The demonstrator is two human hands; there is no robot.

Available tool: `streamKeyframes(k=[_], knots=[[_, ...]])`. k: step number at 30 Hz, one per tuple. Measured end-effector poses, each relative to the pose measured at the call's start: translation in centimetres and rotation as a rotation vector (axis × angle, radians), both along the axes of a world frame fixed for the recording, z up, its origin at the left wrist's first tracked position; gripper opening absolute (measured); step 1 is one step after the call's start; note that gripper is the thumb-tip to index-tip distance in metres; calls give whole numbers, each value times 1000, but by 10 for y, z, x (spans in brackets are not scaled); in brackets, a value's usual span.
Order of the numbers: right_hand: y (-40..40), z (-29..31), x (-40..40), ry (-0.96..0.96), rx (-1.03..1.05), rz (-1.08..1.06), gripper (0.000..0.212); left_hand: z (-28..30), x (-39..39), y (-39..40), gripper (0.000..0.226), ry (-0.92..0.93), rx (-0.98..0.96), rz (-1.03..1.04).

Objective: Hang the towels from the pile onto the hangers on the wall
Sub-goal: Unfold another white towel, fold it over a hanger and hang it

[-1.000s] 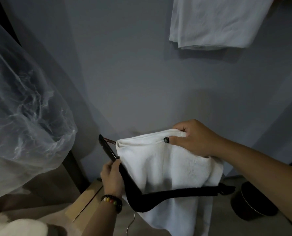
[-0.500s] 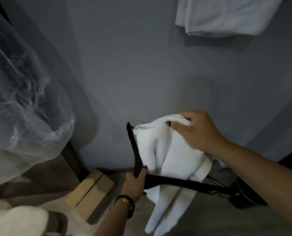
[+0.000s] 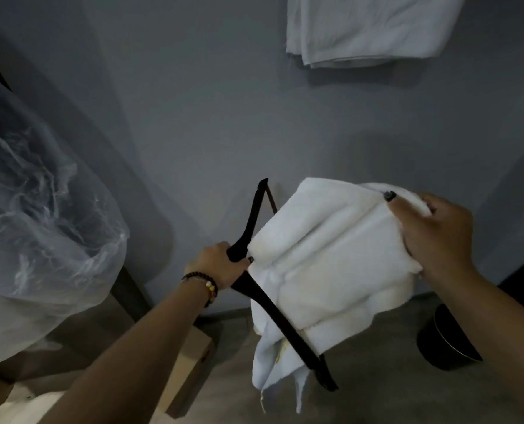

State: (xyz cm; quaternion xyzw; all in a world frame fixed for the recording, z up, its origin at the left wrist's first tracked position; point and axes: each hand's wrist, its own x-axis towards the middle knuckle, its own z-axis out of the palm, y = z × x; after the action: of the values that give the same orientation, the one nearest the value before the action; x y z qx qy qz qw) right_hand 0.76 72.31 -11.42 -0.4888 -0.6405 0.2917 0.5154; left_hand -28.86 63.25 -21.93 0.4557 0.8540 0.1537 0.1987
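A black hanger (image 3: 280, 319) is held tilted in front of the grey wall, one end up at the centre and the other low on the right. My left hand (image 3: 216, 264) grips it at the middle bend. A white towel (image 3: 325, 264) is draped through the hanger, folded over its lower bar and partly hiding it. My right hand (image 3: 432, 237) pinches the towel's upper right edge. Another white towel (image 3: 367, 29) hangs on the wall at the top right.
A large clear plastic bag (image 3: 40, 228) fills the left side. A cardboard box (image 3: 190, 362) lies on the floor below my left arm. A black round bin (image 3: 444, 341) stands at the lower right. Something white (image 3: 31, 408) shows at the bottom left corner.
The hanger has swung from nearly level to steeply tilted and come up. My right hand has pulled the towel up and to the right, spreading it wider across the hanger.
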Motion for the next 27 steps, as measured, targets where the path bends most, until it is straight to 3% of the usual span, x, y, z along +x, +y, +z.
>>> streamKeyframes(k=[4,7,11,14,16,20,24,27], knots=[[-11,-46,45,15,-189,-69,43,60,-3,31,46,415,-68,-163],[-21,-93,60,-75,-269,-93,31,97,11,50,42,675,-69,-283],[-32,-128,59,-123,-447,8,26,127,29,59,31,906,-58,-379],[-30,-141,55,-311,-602,186,34,147,36,55,25,1012,-69,-412],[-21,-137,49,-337,-624,274,39,162,37,50,25,1072,-82,-437],[5,-113,23,-229,-549,335,50,188,39,39,28,1189,-71,-474],[25,-90,-18,248,-672,399,33,206,43,30,30,1275,-70,-505],[38,-86,-45,381,-766,493,62,214,44,25,34,1353,-77,-565]])
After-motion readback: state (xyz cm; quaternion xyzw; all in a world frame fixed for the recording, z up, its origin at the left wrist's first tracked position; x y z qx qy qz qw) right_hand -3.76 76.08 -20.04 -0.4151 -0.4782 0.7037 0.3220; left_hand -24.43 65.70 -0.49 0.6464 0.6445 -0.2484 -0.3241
